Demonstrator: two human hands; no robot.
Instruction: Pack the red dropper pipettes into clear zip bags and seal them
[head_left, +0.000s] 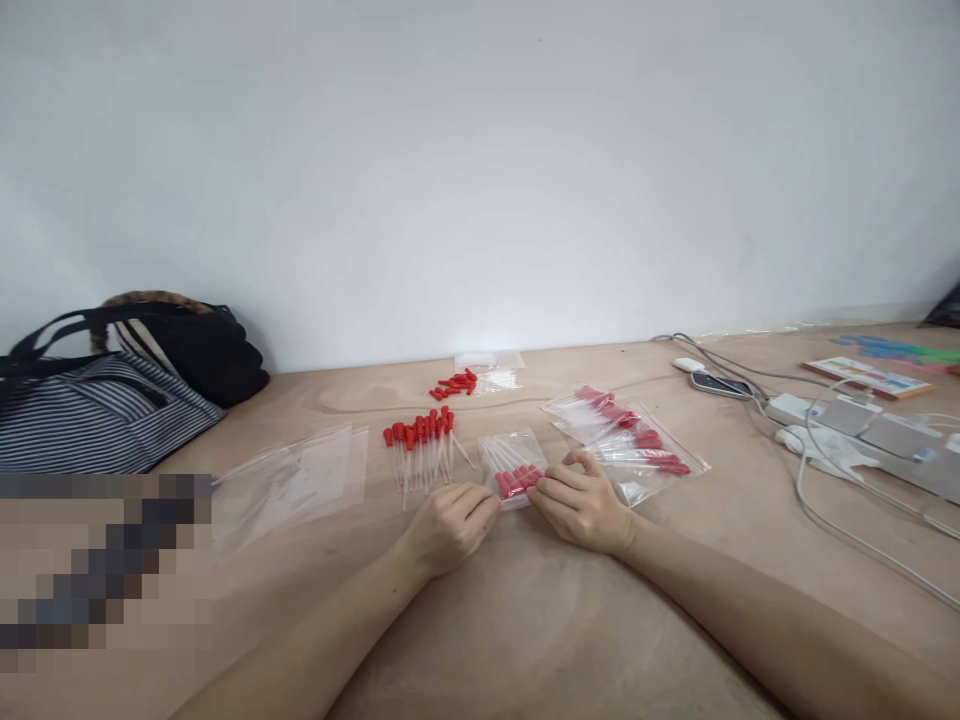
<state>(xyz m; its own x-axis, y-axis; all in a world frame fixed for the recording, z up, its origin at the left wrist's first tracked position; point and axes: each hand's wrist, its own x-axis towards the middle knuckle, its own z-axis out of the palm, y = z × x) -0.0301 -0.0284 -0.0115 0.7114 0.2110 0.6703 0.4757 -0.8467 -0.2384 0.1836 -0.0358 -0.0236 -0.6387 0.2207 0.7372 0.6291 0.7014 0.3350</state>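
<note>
A small clear zip bag (514, 455) lies on the table between my hands, with several red-bulbed glass droppers inside, bulbs toward me. My left hand (455, 522) is closed at the bag's near left corner, fingertips pinched on its edge. On the other side, my right hand (581, 503) grips the near right edge with curled fingers. Left of the bag, several loose droppers (420, 430) lie in a row, red bulbs pointing away. To the right, filled zip bags of droppers (630, 435) overlap, close to my right hand.
Flat clear bags (300, 480) lie to the left. Loose red bulbs (454, 383) and a bag of glass tubes (496, 372) sit near the wall. A striped bag (97, 410) stands far left; at right are a power strip (877, 430), cables and a phone-like device (720, 385).
</note>
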